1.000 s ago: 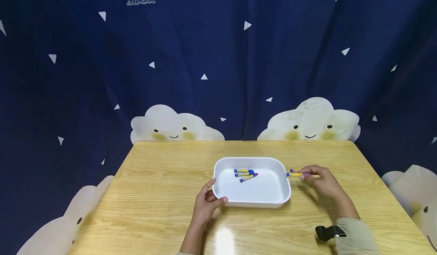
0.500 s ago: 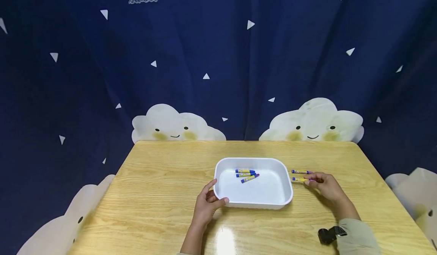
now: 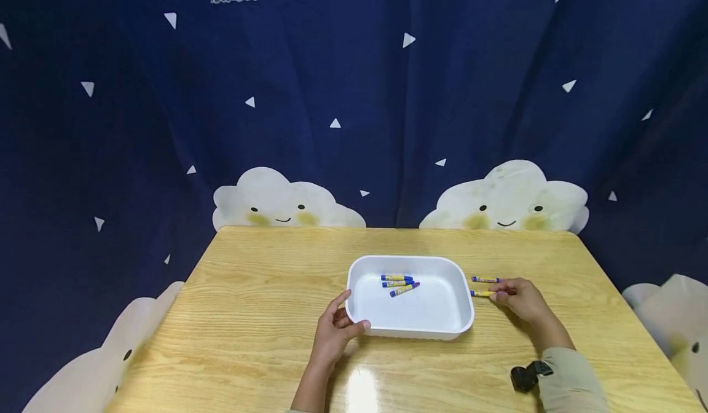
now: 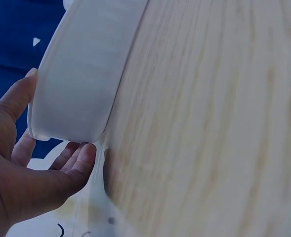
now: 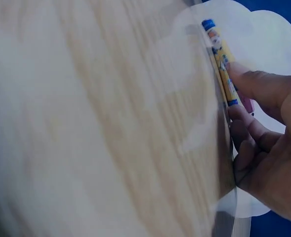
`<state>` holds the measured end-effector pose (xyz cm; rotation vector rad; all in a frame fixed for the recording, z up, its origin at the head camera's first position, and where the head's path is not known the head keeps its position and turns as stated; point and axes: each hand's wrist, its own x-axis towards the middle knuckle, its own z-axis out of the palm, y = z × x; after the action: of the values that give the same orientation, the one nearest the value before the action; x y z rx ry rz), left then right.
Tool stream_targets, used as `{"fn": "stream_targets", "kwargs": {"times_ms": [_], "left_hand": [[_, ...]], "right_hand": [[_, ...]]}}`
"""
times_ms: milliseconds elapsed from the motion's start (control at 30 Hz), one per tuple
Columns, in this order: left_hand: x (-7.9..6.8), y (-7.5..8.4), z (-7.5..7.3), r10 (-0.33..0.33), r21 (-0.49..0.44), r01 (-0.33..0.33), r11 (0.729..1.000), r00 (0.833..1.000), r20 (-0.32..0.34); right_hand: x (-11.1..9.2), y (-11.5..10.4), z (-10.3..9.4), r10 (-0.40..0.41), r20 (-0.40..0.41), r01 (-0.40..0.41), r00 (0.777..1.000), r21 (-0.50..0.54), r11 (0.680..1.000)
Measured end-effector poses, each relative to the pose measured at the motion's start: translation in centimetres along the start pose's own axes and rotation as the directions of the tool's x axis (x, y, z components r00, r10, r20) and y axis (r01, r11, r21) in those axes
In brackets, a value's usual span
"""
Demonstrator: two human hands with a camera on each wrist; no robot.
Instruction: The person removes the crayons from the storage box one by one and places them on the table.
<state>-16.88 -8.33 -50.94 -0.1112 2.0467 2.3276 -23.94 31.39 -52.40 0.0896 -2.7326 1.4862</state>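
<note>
A white plastic tray (image 3: 412, 332) stands on the table, and three yellow-wrapped crayons lie in its back left part, one of them the crayon (image 3: 405, 290) with a purple tip. My left hand (image 3: 330, 333) grips the tray's front left corner; in the left wrist view thumb and fingers spread around the tray wall (image 4: 83, 74). Right of the tray, my right hand (image 3: 525, 302) pinches the tip end of a yellow crayon (image 3: 482, 293) between thumb and fingers. Just behind it lies another crayon (image 3: 485, 279), roughly parallel, its right end at the fingertips.
The wooden table (image 3: 260, 314) ends at a dark blue curtain (image 3: 298, 81) with white triangles and clouds. A black strap device (image 3: 530, 376) sits at the right sleeve (image 3: 572, 379).
My right hand has shifted slightly toward the table's front with the nearer crayon, and the two crayons now lie farther apart. The left hand keeps its grip on the tray.
</note>
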Motion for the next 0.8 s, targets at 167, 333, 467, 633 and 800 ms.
{"fn": "stream_targets", "kwargs": {"times_ms": [167,333,467,633,800], "left_hand": [[0.0,-0.1,0.0,-0.001,0.003,0.001,1.0,1.0,-0.007],[0.1,-0.2,0.2,-0.001,-0.003,0.001,1.0,1.0,-0.002],[0.1,-0.3,0.2,0.006,-0.002,-0.006,1.0,1.0,-0.011],[0.1,-0.3,0.2,0.018,0.001,-0.018,1.0,1.0,0.007],[0.0,-0.2,0.1,0.024,-0.001,-0.024,1.0,1.0,0.008]], "right_hand": [[0.2,0.2,-0.8,-0.051,0.011,0.052,0.999,-0.176,0.983],[0.3,0.4,-1.5,-0.107,-0.01,0.099,0.994,-0.293,0.951],[0.5,0.5,-1.8,-0.153,-0.012,0.142,0.988,-0.307,0.941],[0.1,0.2,-2.0,-0.099,0.009,0.098,0.995,-0.256,0.962],[-0.5,-2.2,-1.3,-0.079,-0.03,0.07,0.996,-0.213,0.975]]}}
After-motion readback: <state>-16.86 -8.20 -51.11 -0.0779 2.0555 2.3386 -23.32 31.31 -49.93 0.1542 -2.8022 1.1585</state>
